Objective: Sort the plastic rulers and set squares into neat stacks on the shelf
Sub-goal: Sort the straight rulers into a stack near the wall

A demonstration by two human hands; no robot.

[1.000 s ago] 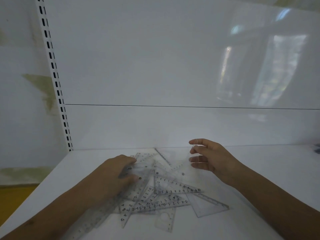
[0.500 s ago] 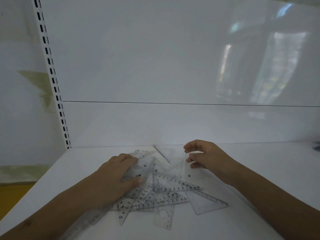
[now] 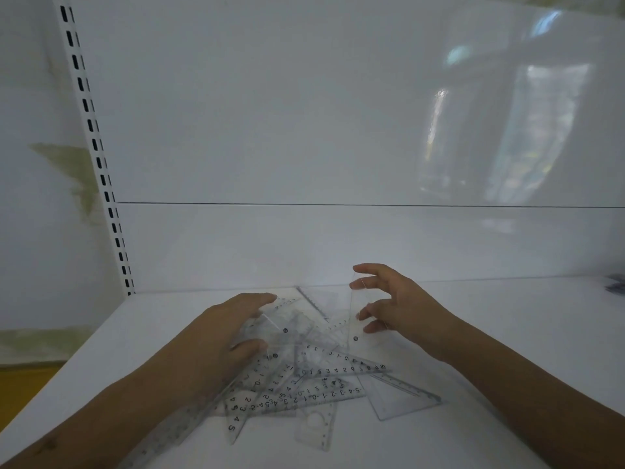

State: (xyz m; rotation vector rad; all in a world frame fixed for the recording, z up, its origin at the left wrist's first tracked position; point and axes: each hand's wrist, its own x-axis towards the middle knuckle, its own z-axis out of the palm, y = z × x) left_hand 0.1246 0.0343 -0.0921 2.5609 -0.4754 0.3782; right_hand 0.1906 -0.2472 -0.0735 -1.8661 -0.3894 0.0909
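On the shelf (image 3: 507,333), clear rulers and set squares (image 3: 314,384) lie jumbled.

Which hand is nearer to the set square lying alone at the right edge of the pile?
Right. The right hand is behind the set square, holding up a clear ruler. The left hand rests on the pile across from it.

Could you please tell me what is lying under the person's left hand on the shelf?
The left hand presses on the pile of clear rulers and set squares. What lies beneath the palm is covered.
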